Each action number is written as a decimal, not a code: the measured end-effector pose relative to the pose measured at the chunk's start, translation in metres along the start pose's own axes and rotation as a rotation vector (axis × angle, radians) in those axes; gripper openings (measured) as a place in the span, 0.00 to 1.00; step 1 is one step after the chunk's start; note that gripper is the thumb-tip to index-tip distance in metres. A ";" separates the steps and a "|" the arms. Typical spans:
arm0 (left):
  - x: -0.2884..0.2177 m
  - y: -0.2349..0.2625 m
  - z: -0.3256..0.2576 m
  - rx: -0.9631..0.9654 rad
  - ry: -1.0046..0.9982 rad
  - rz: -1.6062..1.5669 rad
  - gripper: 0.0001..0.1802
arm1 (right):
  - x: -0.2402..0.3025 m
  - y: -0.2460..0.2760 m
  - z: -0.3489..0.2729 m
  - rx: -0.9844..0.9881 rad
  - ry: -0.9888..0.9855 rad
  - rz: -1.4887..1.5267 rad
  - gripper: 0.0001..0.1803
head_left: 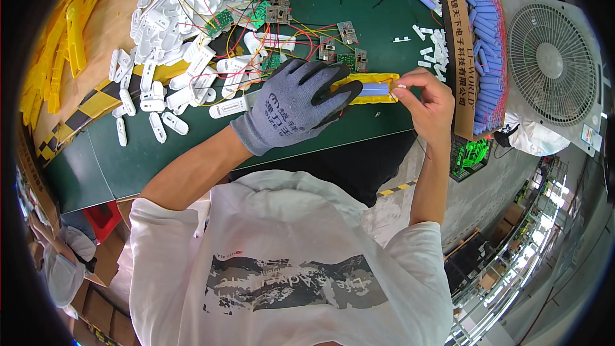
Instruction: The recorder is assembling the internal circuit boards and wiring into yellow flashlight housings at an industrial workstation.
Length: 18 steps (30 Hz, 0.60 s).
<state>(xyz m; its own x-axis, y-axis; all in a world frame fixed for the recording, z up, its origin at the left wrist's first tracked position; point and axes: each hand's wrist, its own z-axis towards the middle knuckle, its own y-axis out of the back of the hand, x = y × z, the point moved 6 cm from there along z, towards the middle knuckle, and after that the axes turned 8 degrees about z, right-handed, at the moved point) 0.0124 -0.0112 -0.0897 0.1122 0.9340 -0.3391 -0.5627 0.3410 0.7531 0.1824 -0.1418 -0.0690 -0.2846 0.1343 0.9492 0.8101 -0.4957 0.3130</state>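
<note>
Green table (160, 154) edge is lying bare near the gloved left hand (296, 104) pressing a yellow holder (371, 79), right hand (428, 104) pinching its blue cell (375, 90), cardboard box (456, 45) crowding right.

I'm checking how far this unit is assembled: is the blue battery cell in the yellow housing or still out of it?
In. The blue battery cell lies lengthwise inside the yellow housing, pressed by the gloved left hand and pinched at its end by the bare right hand.

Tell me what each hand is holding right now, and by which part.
The gloved left hand presses down on the yellow housing; the bare right hand pinches the right end of the blue cylindrical cell lying in it.
</note>
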 end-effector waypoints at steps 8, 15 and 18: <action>-0.007 0.006 -0.001 -0.050 -0.029 0.044 0.28 | 0.009 -0.006 0.009 0.001 0.196 -0.102 0.10; -0.012 0.011 0.009 -0.042 -0.127 0.074 0.24 | -0.009 -0.004 -0.002 -0.061 -0.403 0.263 0.15; -0.012 0.010 0.014 -0.081 -0.074 0.059 0.21 | -0.005 0.005 -0.012 -0.063 -0.358 0.162 0.11</action>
<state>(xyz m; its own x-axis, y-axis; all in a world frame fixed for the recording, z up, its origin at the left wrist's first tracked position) 0.0167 -0.0178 -0.0706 0.1357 0.9586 -0.2503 -0.6339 0.2781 0.7216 0.1813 -0.1554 -0.0728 0.0496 0.3354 0.9408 0.7939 -0.5848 0.1666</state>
